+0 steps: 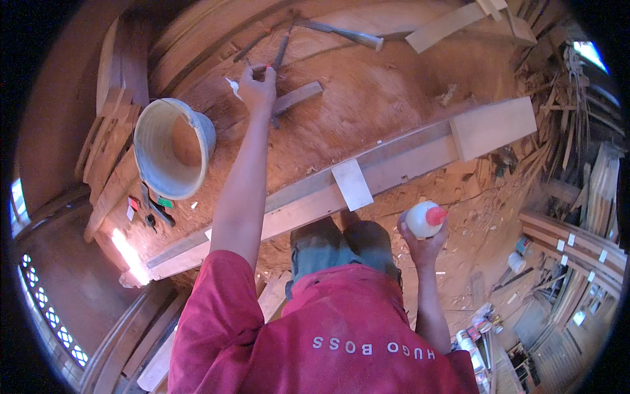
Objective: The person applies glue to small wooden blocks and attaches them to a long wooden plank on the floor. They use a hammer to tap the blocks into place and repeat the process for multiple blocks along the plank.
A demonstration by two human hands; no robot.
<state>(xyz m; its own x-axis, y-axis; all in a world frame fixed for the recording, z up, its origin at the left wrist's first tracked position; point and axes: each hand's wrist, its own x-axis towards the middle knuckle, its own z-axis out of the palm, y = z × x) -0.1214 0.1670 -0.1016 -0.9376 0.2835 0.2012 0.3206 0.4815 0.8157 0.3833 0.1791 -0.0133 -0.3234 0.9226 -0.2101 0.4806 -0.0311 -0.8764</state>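
Your two hands are well apart over a wooden workbench, the right one wrapped around a white bottle (pixel 423 222) with a red tip.
Your right hand (pixel 425 241) grips the bottle in front of you, tip up. Your left hand (pixel 258 90) reaches farther forward, fingers curled; a small white pointed piece (pixel 233 87) shows at its left edge, but you cannot tell how firmly it is held. Just right of that hand lies a short wood strip (pixel 297 98); beyond its fingertips is a long-handled tool (pixel 340 32). A pale bucket (pixel 149 150) stands to its left. Between your hands, a white rectangular sheet (pixel 352 184) lies across a long wooden beam (pixel 298 211).
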